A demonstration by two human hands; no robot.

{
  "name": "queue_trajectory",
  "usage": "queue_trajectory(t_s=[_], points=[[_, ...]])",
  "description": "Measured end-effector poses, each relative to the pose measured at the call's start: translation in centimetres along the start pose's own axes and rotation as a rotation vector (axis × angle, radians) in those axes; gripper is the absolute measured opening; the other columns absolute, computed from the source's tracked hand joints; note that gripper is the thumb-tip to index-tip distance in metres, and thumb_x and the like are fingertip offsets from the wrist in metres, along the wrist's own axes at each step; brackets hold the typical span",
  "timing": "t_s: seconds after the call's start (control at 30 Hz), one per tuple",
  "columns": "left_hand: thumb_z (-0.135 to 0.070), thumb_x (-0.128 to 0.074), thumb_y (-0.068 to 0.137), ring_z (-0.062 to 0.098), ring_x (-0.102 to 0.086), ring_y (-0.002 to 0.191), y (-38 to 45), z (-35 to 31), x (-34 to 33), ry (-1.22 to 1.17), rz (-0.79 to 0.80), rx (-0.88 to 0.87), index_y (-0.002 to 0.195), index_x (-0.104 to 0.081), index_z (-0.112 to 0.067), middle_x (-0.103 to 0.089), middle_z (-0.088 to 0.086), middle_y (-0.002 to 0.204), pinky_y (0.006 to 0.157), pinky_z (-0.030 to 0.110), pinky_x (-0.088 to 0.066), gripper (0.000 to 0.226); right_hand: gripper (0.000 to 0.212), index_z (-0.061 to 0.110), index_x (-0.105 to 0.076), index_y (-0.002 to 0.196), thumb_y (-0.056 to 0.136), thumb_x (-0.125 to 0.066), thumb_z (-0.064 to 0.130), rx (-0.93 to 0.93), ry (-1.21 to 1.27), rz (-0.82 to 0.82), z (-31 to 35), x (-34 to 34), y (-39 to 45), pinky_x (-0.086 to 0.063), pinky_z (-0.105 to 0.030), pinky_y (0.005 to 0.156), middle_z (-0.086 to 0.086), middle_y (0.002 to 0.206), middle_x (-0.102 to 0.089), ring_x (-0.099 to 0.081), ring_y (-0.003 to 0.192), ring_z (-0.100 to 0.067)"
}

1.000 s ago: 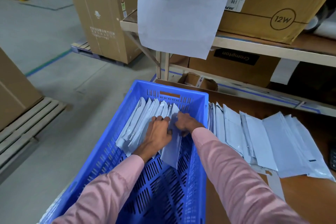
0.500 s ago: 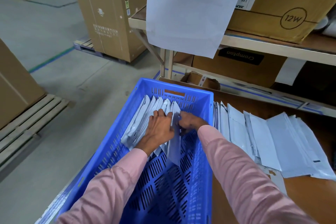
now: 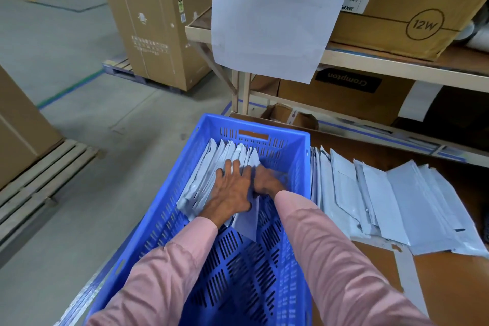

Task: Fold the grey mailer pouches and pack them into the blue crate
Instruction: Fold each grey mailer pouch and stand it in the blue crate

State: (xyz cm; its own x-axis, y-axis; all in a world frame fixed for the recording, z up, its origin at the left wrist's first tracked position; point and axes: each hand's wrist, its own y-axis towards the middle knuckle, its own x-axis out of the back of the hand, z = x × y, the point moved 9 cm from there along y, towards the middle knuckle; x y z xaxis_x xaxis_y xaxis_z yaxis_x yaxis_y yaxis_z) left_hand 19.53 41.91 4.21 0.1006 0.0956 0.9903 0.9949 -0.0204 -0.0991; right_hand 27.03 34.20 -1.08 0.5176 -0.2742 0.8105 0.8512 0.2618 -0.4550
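Pouches point(image 3: 211, 167) stand on edge in a row at the far end of the blue crate point(image 3: 238, 286), so more can fit. Left hand point(image 3: 232, 188) lies flat with straight fingers, pushing the row back. Right hand point(image 3: 267, 180) is blurry; it may be pinching the newest pouch point(image 3: 247, 222). More pouches point(image 3: 383, 201) wait right of the crate.

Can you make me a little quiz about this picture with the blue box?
1. True or false: the blue crate is red.
2. Where are the unpacked pouches: A on the floor, B on the table right of the crate, C on the shelf?
3. Which hand presses flat on the packed pouches?

Key: 1 false. 2 B. 3 the left hand; the right hand is blurred.
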Motion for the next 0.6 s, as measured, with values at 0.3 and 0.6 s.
queue_trajectory(t_s=[0.3,0.6], points=[[-0.032,-0.077,0.07,0.031,-0.032,0.13,-0.2,0.9,0.8,-0.067,0.015,-0.005,0.142,-0.038,-0.02,-0.038,0.006,0.135,0.096,0.042,-0.034,0.082,0.036,0.005,-0.051,0.138,0.103,-0.053,0.015,0.003,-0.036,-0.007,0.5,0.6,-0.3,-0.048,-0.036,0.084,-0.021,0.141,-0.057,-0.059,0.126,-0.036],[-0.034,-0.068,0.085,0.031,-0.04,0.131,0.6,1.5,2.5,-0.142,-0.13,0.05,0.14,-0.046,-0.018,-0.051,0.008,0.134,0.101,0.045,-0.042,0.062,0.032,0.008,-0.047,0.137,0.106,-0.042,0.013,-0.009,-0.117,-0.221,-0.2,4.9,-3.6,-0.042,-0.05,0.105,-0.02,0.142,-0.048,-0.049,0.13,-0.043]])
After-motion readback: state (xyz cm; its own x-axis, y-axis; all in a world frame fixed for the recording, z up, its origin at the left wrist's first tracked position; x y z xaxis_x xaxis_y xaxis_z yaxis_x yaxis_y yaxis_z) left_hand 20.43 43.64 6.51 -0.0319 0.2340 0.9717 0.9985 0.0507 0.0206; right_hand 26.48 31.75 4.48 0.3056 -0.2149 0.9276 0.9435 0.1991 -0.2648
